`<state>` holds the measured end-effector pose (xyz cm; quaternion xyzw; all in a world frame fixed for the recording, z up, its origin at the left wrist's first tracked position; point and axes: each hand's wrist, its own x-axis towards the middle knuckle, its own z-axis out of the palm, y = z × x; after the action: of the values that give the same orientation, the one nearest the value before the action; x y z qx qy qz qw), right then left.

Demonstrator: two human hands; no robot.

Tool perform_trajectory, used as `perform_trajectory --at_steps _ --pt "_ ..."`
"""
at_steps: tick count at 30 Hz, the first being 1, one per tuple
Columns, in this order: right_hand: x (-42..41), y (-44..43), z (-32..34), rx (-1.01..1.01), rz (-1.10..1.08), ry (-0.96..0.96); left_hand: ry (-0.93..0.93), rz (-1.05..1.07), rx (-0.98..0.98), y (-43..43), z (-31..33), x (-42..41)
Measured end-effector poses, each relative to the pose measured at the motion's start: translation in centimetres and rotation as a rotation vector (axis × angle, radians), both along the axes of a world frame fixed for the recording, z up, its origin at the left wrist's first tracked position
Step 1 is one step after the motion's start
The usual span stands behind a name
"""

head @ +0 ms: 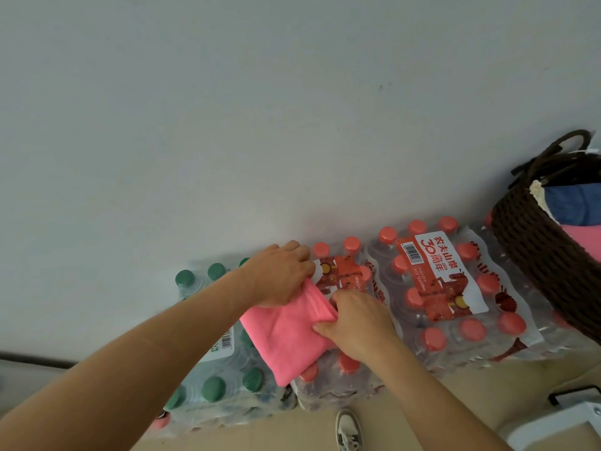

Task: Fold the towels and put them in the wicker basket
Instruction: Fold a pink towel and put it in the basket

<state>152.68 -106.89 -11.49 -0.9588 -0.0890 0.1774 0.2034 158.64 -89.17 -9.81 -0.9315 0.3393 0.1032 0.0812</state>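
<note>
Part of the job is done, I'd say: the basket off to the right already holds a blue towel and a pink one tucked below it. A third, the pink towel, is mid-fold and not yet in. It lies on shrink-wrapped bottle packs set against the wall, well apart from the basket. It looks folded down to a narrow oblong already, so perhaps one more fold and then the carry across; whether more towels wait out of sight I can't tell

The left hand sits curled over the towel's far end, fingers bent down and holding it there, fingertips hidden. The right hand pinches the bunched right edge between thumb and curled fingers, where the cloth gathers into soft creases

The towel is plush, matte, limp microfibre by the look of it, with rounded folds. The basket is dark brown weave, thick ropey strands, a looped handle on top and a pale lining showing at the rim. The packs make a bumpy bed: glossy film over rows of round caps, red on most, green on the left pack
</note>
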Motion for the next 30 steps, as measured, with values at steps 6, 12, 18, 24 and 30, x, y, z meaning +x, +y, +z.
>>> perform_trajectory --at_steps 6,12,18,24,30 --pt "1.8 -0.6 1.1 0.27 0.01 0.216 0.176 0.235 -0.19 1.1 2.7 -0.4" --pt "6.6 -2.4 7.8 0.521 0.089 0.048 -0.135 0.366 -0.498 3.0 9.9 -0.9" --pt "5.5 -3.5 11.5 0.15 0.298 -0.655 -0.563 0.227 -0.647 2.5 8.8 -4.1" --pt "-1.0 -6.1 1.7 -0.103 0.437 -0.484 -0.257 0.132 -0.457 0.2 -1.6 -10.5" --pt "-4.9 -6.6 -0.4 -0.184 0.354 -0.437 -0.206 0.129 -0.314 -1.8 -1.7 -13.0"
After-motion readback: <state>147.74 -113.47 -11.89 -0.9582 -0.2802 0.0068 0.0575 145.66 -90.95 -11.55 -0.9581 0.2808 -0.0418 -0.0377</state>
